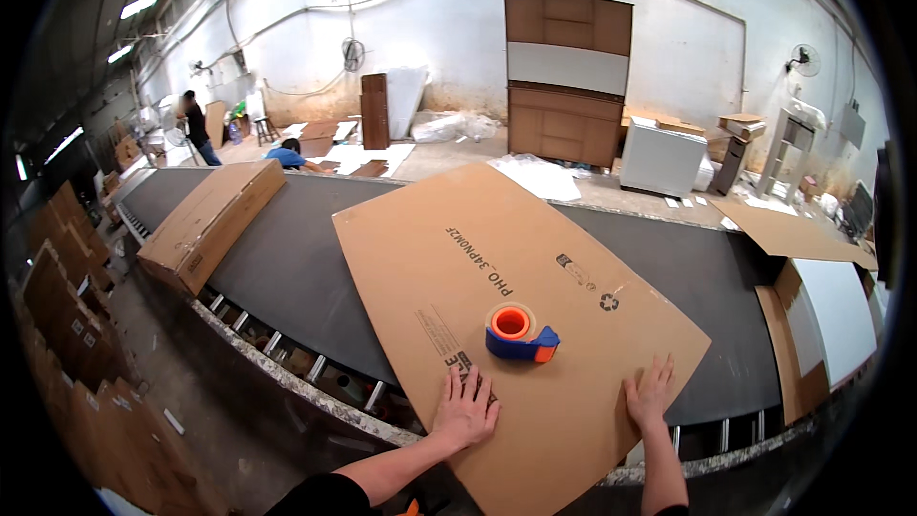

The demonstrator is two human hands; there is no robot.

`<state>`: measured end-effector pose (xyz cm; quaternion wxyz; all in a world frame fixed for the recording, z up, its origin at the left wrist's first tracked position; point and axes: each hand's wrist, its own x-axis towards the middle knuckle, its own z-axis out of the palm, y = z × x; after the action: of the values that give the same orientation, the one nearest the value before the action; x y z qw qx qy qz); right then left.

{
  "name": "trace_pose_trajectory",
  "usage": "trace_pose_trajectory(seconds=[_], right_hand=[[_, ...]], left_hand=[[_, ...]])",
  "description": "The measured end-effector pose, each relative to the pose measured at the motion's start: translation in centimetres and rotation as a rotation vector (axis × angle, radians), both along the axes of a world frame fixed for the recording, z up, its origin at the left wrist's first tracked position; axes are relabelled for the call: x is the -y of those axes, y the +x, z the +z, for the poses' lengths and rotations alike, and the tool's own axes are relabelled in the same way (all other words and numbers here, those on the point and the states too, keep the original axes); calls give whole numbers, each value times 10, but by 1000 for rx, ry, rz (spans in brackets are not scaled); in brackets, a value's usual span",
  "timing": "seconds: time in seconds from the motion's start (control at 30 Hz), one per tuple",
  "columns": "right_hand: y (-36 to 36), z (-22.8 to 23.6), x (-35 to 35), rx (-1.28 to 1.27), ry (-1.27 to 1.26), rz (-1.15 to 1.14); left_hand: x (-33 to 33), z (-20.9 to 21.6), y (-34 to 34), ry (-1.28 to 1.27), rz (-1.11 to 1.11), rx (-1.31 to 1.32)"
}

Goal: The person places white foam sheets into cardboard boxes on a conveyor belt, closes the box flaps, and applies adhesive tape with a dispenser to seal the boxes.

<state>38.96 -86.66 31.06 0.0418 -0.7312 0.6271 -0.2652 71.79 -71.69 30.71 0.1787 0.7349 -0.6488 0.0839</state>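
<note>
A large, flat cardboard box (pixel 535 239) with dark printing lies askew across the conveyor in front of me. My left hand (pixel 466 408) rests flat on its near left part, fingers spread. Against the near right edge lies my right hand (pixel 650 390), its fingers stretched out on the cardboard. Between and beyond both hands, a blue and orange tape dispenser (pixel 521 346) with a roll of tape sits on top of the box. Neither hand touches the dispenser.
The dark conveyor belt (pixel 296 258) curves from left to right, with metal rollers along its near side. A closed carton (pixel 215 220) lies on it at the left. At the right stands an open carton (pixel 793 325) with white panels. Two people are beyond the belt at the far left.
</note>
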Motion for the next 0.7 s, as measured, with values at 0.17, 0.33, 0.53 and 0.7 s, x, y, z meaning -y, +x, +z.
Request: trace_pose_trajectory(seconds=[0.17,0.33,0.53,0.7], right_hand=[[-4,6,130,-213,-13,-77],[1,30,191,-151,407,-146],[-15,15,198,-159,262,-178],[-15,22,156,-182,270,-174]], left_hand=[[-8,13,11,63,-17,23],[-18,16,13,52,-2,-30],[-13,17,17,0,-33,-67],[-28,7,57,-2,-85,-135]])
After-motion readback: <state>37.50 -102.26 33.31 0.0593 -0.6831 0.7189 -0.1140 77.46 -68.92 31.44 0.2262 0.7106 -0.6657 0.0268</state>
